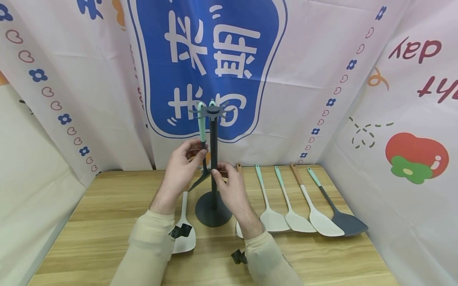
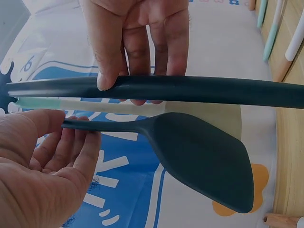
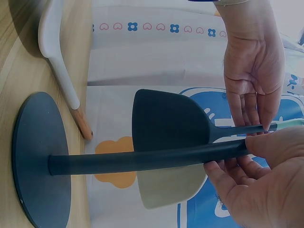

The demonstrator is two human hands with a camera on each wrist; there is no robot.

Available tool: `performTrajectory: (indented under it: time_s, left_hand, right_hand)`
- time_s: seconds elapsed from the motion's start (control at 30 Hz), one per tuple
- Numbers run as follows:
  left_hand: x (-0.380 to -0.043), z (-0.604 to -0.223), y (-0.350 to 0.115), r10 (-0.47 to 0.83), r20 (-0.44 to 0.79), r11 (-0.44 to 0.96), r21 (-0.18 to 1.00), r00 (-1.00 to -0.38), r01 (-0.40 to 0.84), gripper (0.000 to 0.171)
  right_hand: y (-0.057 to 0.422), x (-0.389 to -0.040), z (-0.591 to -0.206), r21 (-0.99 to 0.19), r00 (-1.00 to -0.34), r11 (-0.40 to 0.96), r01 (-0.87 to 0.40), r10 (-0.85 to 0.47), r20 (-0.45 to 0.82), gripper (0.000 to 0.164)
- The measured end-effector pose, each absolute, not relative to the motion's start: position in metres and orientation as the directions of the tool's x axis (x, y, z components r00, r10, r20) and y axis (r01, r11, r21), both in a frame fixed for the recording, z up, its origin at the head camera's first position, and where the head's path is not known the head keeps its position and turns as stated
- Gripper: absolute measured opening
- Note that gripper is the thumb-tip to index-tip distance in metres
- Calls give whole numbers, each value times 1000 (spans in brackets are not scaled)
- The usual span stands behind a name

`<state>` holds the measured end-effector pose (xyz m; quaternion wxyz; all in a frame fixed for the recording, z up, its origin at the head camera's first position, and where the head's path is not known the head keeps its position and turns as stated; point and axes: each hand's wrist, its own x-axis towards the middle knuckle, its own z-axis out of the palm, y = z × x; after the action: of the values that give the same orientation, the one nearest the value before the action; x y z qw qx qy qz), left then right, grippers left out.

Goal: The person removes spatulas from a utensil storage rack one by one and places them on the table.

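Note:
My left hand point(image 1: 184, 167) pinches the dark neck of a spatula with a mint handle point(image 1: 202, 127). The handle's top end is right at a hook of the black rack point(image 1: 213, 111), and its broad dark blade point(image 2: 204, 156) points down beside the pole. Thumb and fingers of my right hand point(image 1: 232, 190) grip the rack's upright pole point(image 3: 104, 164), below the left hand in the head view. Behind the pole, a second spatula with a pale blade point(image 3: 171, 185) and mint handle hangs from the rack, partly hidden.
The rack's round base point(image 1: 211, 216) stands on the wooden table point(image 1: 107, 222). To its left lies a white spatula point(image 1: 184, 240). Several more lie in a row at right, including a dark one point(image 1: 348, 222). A printed cloth point(image 1: 304, 59) hangs close behind.

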<state>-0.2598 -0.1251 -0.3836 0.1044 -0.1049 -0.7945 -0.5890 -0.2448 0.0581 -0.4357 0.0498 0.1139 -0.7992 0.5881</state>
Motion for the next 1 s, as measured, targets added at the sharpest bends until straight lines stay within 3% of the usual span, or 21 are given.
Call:
performTrajectory:
  time_s: [1.0]
  left_hand:
    - [-257,-372,-138,36,308,316,899,-951,304,39]
  right_hand:
    - [57,-243,-435,-925,-970,296,-240,-117,214,34]
